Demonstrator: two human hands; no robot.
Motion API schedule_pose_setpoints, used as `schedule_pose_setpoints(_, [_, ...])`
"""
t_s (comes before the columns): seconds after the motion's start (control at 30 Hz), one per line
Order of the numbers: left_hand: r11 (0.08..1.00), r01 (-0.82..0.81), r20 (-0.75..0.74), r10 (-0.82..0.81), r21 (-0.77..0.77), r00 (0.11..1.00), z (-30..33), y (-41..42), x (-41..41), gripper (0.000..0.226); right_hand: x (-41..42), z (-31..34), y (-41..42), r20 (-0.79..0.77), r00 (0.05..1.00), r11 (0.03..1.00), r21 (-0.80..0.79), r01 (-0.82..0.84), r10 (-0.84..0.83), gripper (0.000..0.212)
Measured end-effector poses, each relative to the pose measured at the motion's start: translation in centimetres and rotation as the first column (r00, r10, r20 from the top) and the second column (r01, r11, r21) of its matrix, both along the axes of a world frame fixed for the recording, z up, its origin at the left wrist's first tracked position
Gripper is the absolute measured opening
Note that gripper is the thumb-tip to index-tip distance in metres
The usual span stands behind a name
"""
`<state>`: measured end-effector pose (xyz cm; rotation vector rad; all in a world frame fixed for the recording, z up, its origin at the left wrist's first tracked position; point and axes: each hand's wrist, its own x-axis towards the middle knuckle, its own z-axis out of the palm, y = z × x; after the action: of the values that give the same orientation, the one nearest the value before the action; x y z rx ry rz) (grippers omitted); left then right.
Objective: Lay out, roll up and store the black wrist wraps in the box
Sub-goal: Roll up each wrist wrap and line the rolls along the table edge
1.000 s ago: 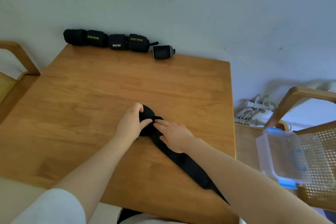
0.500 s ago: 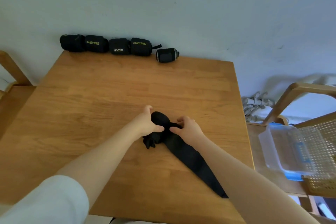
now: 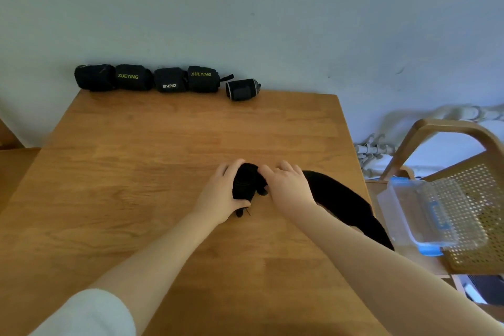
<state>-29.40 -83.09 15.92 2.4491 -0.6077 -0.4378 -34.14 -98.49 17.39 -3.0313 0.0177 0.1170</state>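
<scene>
A black wrist wrap (image 3: 341, 199) lies on the wooden table (image 3: 136, 185), partly rolled. Its rolled end (image 3: 245, 183) sits between both hands, and its flat tail runs right toward the table's edge. My left hand (image 3: 221, 194) grips the roll from the left, fingers curled over it. My right hand (image 3: 287, 185) holds the roll's right side with curled fingers. Several rolled black wraps (image 3: 147, 78) line the table's far edge by the wall, with a grey-trimmed one (image 3: 242, 89) at the right end. The clear plastic box (image 3: 425, 213) with blue clips sits on a chair at right.
A wooden chair with a cane seat (image 3: 469, 199) stands right of the table and carries the box. White pipes (image 3: 371, 153) run along the wall behind it. Another wooden chair edge shows at far left.
The roll has grown as both hands turned it, and the tail has swung to the right and shortened. The camera view shifted slightly.
</scene>
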Motion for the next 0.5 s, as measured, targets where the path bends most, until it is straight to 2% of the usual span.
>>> schedule_pose_setpoints(0.1, [0.987,0.098,0.101,-0.111,0.128,0.989,-0.4,0.1,-0.8,0.085,-1.1,-1.2,0.2,0.006,1.000,0.999,-0.036,-0.020,0.020,0.028])
schedule_pose_setpoints(0.23, [0.963,0.221,0.066,-0.233,0.153,0.970,0.2,1.1,-0.8,0.075,-2.2,-2.0,0.9,0.100,0.992,0.988,-0.136,-0.069,0.083,0.039])
schedule_pose_setpoints(0.33, [0.936,0.213,0.171,-0.267,0.282,0.948,1.1,1.3,-1.0,0.068,-2.9,-3.3,1.0,0.223,0.970,0.981,-0.190,-0.050,0.093,0.054])
schedule_pose_setpoints(0.4, [0.906,0.192,0.235,-0.294,0.378,0.927,1.6,0.8,-1.3,0.067,-3.4,-3.5,1.3,0.252,0.963,0.976,-0.215,-0.036,0.091,0.059])
schedule_pose_setpoints(0.5, [0.852,0.175,0.239,-0.326,0.493,0.915,1.9,-0.2,-1.7,0.075,-4.2,-3.6,1.4,0.253,0.963,0.972,-0.233,-0.034,0.094,0.064])
